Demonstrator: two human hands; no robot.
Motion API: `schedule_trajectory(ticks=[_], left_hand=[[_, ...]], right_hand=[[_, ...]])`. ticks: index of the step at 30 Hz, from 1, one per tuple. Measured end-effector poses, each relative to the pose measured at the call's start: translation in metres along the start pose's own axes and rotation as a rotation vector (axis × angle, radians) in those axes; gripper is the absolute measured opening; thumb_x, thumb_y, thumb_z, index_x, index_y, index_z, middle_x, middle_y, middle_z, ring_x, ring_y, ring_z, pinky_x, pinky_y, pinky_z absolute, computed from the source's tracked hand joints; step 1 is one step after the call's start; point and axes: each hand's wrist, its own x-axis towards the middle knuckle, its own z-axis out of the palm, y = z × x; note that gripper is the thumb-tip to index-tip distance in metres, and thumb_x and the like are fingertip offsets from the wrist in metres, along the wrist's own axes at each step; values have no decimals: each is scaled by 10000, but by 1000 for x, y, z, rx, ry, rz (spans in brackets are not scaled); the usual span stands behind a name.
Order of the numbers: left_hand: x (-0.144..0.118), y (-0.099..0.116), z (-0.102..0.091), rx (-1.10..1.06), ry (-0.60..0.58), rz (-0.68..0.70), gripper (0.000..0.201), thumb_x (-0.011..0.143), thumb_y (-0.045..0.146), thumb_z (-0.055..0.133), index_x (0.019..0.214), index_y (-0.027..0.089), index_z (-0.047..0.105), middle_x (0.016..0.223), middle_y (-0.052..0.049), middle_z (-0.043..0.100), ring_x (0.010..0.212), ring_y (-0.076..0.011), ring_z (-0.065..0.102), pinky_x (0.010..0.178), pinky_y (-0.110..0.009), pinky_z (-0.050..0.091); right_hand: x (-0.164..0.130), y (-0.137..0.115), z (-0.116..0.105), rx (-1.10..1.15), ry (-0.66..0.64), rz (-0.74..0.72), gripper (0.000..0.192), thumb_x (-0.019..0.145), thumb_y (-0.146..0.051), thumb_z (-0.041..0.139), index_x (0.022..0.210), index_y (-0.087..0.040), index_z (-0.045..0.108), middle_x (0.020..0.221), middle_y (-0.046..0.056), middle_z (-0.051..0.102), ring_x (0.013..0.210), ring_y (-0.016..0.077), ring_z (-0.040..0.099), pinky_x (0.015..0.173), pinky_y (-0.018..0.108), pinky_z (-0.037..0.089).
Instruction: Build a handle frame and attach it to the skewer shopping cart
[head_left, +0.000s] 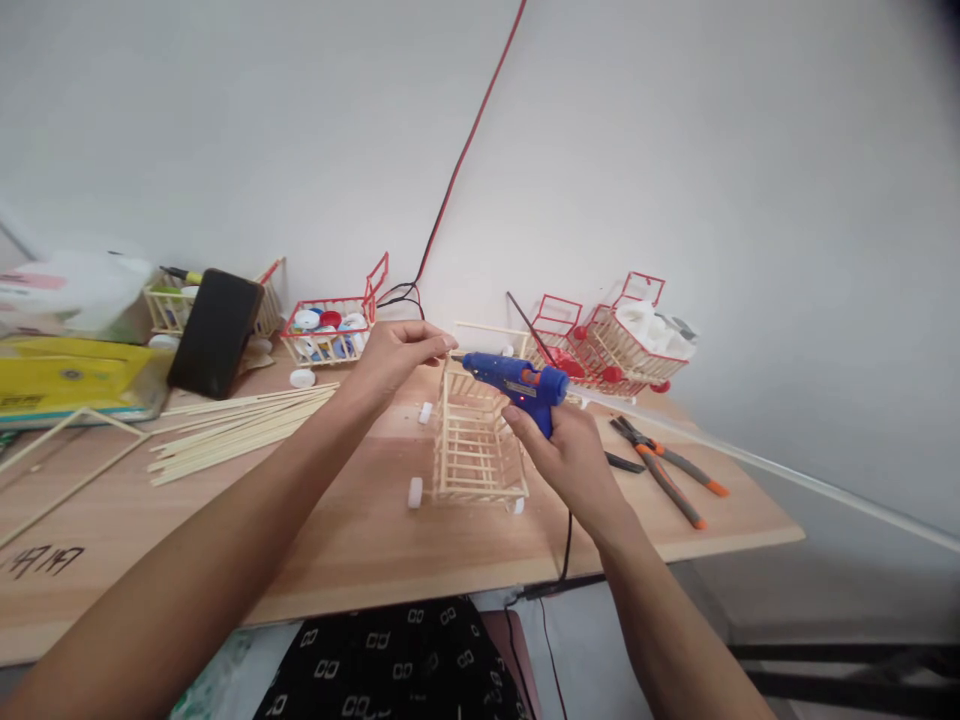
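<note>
My right hand (566, 455) is wrapped round the handle of a blue glue gun (517, 380), which has a small red light and a long clear glue stick (720, 440) running out of its back. The nozzle points left, close to the fingertips of my left hand (405, 355). Those fingers are pinched at the top far corner of a small cart (480, 450) built from thin wooden sticks, with white wheels. Whether they grip the cart's frame or a small piece there is hard to make out.
Orange-handled pliers (667, 470) lie at the right. Loose wooden sticks (232, 430) are spread at the left, near a black phone (217, 333). Red-trimmed stick carts (330, 330) stand along the wall. A black cable (568, 545) hangs over the table's front edge.
</note>
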Motion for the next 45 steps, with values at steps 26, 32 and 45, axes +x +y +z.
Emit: schedule_trajectory(ticks=[26, 32, 45], left_hand=[[-1, 0, -1, -30, 3, 9, 175, 653, 336, 737, 664, 161, 740, 691, -29, 686, 709, -147, 597, 750, -290, 466], [-1, 1, 0, -15, 15, 15, 171, 640, 334, 744, 651, 163, 738, 668, -27, 682, 697, -153, 597, 737, -293, 464], [-2, 3, 0, 1, 30, -7, 174, 635, 330, 748, 668, 160, 747, 668, -29, 690, 711, -158, 604, 741, -289, 456]], right_hand=[[5, 0, 4, -200, -6, -150, 316, 885, -463, 515, 780, -192, 638, 623, 20, 594, 615, 191, 567, 584, 287, 422], [4, -1, 3, -209, 7, -158, 329, 889, -466, 518, 800, -177, 649, 650, 23, 624, 613, 180, 573, 584, 280, 431], [2, -2, 3, -232, 34, -151, 341, 888, -472, 514, 794, -178, 659, 648, 26, 624, 605, 185, 562, 579, 285, 423]])
